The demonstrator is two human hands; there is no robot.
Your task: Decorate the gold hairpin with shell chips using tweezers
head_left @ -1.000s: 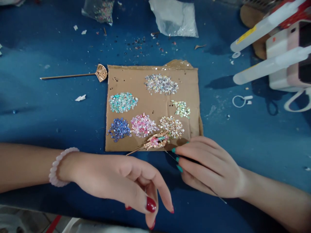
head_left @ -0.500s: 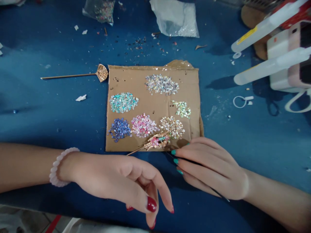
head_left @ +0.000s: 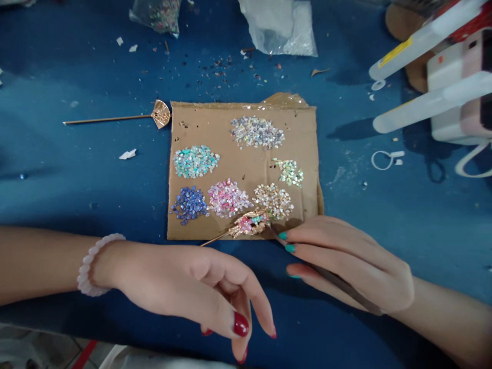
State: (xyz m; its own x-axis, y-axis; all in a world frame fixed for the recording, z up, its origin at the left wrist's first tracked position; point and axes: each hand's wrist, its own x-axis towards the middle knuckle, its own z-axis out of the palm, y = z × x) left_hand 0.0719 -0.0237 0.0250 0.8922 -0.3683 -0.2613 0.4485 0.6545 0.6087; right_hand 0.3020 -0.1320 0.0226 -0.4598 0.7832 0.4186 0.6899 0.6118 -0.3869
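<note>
My right hand (head_left: pixel 346 261) grips dark tweezers (head_left: pixel 342 288), their tips at the right end of a gold hairpin (head_left: pixel 249 224). The hairpin's ornate head, set with pink, teal and peach chips, lies on the front edge of a cardboard sheet (head_left: pixel 226 114). My left hand (head_left: pixel 184 287) hangs loosely bent in front of the cardboard, fingers apart and holding nothing; it partly covers the hairpin's stem. Closest to the hairpin are piles of pink chips (head_left: pixel 228 198) and beige chips (head_left: pixel 272 201). Blue chips (head_left: pixel 189 204) lie at the left.
Teal (head_left: pixel 196 161), silvery (head_left: pixel 257 132) and pale green chips (head_left: pixel 290 172) lie farther back on the cardboard. A second gold hairpin (head_left: pixel 160 114) touches its left side. Plastic bags (head_left: pixel 292 31) lie at the back; white tubes (head_left: pixel 430 105) jut in from the right.
My right hand has shifted slightly right and turned, bringing the tweezers' tips onto or beside the hairpin's right end. The left hand has stayed in place.
</note>
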